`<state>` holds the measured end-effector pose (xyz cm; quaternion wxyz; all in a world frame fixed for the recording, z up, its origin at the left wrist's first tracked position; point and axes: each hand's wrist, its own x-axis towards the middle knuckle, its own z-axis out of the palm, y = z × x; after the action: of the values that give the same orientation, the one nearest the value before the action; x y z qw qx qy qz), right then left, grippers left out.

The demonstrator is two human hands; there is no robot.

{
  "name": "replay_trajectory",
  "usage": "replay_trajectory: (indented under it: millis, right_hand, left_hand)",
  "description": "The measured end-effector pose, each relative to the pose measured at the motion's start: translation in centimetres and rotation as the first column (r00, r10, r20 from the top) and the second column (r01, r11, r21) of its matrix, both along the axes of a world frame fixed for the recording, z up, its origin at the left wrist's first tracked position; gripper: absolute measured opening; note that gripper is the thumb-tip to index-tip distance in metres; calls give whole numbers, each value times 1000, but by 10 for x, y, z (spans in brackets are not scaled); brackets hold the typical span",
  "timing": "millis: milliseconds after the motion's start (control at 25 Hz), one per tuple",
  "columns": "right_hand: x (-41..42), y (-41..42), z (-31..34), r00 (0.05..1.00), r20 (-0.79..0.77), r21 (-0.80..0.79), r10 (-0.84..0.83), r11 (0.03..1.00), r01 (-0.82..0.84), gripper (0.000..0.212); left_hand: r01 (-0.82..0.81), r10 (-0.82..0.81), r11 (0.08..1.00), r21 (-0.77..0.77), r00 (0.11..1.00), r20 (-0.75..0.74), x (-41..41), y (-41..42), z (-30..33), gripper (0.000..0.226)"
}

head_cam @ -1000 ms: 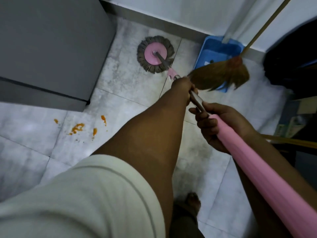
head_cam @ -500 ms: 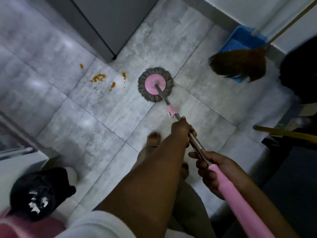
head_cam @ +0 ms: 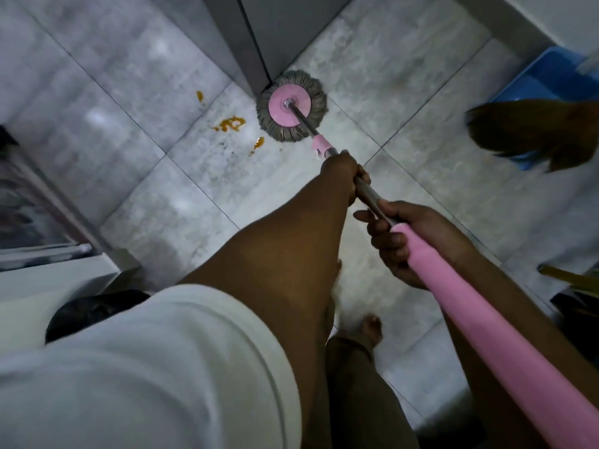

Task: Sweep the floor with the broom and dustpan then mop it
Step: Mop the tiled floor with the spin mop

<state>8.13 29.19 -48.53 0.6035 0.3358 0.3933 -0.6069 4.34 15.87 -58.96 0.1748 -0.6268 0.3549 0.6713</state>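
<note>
Left of the mop head (head_cam: 292,105), orange spill (head_cam: 230,123) lies on the floor (head_cam: 123,102), so mopping is unfinished. The mop head sits flat at the cabinet (head_cam: 259,37) corner. My left hand (head_cam: 340,171) grips the steel shaft just behind it; my right hand (head_cam: 411,234) clasps the pink grip. Right of the mop head, broom (head_cam: 531,131) and dustpan (head_cam: 547,79) rest together; sweeping looks done.

Parts we cannot see in full

The broom (head_cam: 534,131) is blurred, its handle cut off; our arm hides our left hand's (head_cam: 340,171) fingers.
</note>
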Motion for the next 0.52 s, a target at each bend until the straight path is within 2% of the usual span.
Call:
replay_trajectory:
  millis: [200,320,440,520]
  right_hand:
    - [34,11,5,998,10,-35,-64,997,64,28]
    - [82,45,16,997,35,-34,-76,996,77,34]
    - [129,74,29,996,52,-25,-67,997,68,32]
    - [161,89,45,996,80,-6,-31,999,32,33]
  left_hand:
    - [-3,3,999,39,1000,7,25,9,4,41]
    - [30,-30,998,48,1000,7,73,44,12,42]
    - [60,-61,996,71,998,18,124,76,23,41]
    - [23,-25,996,88,1000,18,163,90,33,38]
